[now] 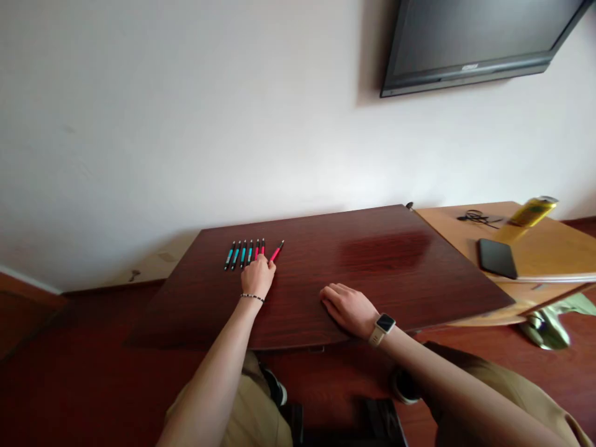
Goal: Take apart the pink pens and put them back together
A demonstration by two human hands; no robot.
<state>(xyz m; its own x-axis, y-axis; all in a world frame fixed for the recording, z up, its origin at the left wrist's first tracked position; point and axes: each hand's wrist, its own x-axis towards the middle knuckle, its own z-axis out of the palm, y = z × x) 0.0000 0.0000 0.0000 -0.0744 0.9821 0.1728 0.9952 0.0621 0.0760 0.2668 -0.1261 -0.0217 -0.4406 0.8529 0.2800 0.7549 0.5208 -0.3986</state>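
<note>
My left hand [258, 277], with a beaded bracelet at the wrist, is closed on a pink-and-black pen [277, 251] that slants up to the right. Just left of that pen, a row of pens lies side by side on the dark red-brown table [298, 242]: several blue-and-black pens [236, 255], then two pink-and-black pens [259, 249]. The left fingers partly cover the lower ends of the pink ones. Palm down near the table's front edge rests my right hand [348, 307], wearing a watch, with its fingers laid on the wood and nothing visible in them.
To the right stands a lighter wooden cabinet [442, 230] bearing a black phone [497, 257], a dark cable [479, 216] and a yellow can [533, 212]. A television [475, 37] hangs on the white wall [186, 112] behind. A pale green item [549, 326] is low at right.
</note>
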